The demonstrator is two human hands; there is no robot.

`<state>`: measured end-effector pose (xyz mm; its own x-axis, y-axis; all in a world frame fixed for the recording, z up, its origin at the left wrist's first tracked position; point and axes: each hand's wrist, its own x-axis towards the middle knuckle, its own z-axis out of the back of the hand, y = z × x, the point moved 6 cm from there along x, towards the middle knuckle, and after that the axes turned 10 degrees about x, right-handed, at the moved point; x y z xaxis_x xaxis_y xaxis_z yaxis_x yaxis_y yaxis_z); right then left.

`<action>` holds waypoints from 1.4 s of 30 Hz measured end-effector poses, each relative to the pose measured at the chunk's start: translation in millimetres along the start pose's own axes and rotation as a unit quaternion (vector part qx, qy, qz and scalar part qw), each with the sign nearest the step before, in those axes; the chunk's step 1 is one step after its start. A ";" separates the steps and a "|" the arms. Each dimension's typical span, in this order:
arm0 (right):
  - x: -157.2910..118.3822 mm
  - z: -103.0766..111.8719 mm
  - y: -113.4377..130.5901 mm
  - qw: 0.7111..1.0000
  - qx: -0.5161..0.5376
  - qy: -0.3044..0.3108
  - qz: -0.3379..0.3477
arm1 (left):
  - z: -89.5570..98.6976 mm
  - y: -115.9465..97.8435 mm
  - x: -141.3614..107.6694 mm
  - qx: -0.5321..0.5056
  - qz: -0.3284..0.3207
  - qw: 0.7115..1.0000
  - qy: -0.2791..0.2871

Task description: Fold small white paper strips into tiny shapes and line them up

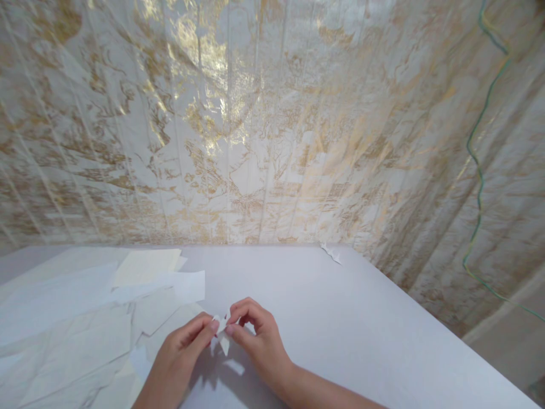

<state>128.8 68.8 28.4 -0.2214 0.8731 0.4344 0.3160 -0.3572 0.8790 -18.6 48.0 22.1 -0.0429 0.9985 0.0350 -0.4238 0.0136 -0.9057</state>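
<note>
A small folded piece of white paper (224, 342) is held just above the table, with pointed flaps sticking up and down. My left hand (187, 341) pinches its left side between thumb and fingers. From the right, my right hand (259, 335) pinches another part of it, the thumb and forefinger close together. Parts of the folded paper are covered by the fingertips. Both hands' shadows fall on the white tabletop (340, 335) below.
Many loose sheets of paper (76, 346), white and cream, overlap on the left of the table. A small folded white paper (331, 253) lies near the back edge. Behind stands a gold-patterned curtain (255, 125); a green and yellow cord (479, 182) hangs at the right.
</note>
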 end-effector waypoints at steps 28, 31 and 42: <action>1.8 5.8 -27.2 0.977 0.066 -0.076 -0.189 | 0.2 6.3 3.7 0.023 -0.030 0.998 -0.048; -0.2 2.4 -25.2 0.979 0.063 -0.073 -0.179 | -0.5 15.5 5.9 -0.009 -0.019 0.998 -0.052; -1.6 6.1 -27.1 0.984 0.065 -0.102 -0.129 | 0.5 21.6 5.8 -0.070 -0.029 0.994 -0.084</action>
<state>126.2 79.1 2.6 -0.1248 0.9823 0.1398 0.3919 -0.0807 0.9165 -28.4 54.1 2.9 -0.1779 0.9729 0.1480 -0.3012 0.0893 -0.9494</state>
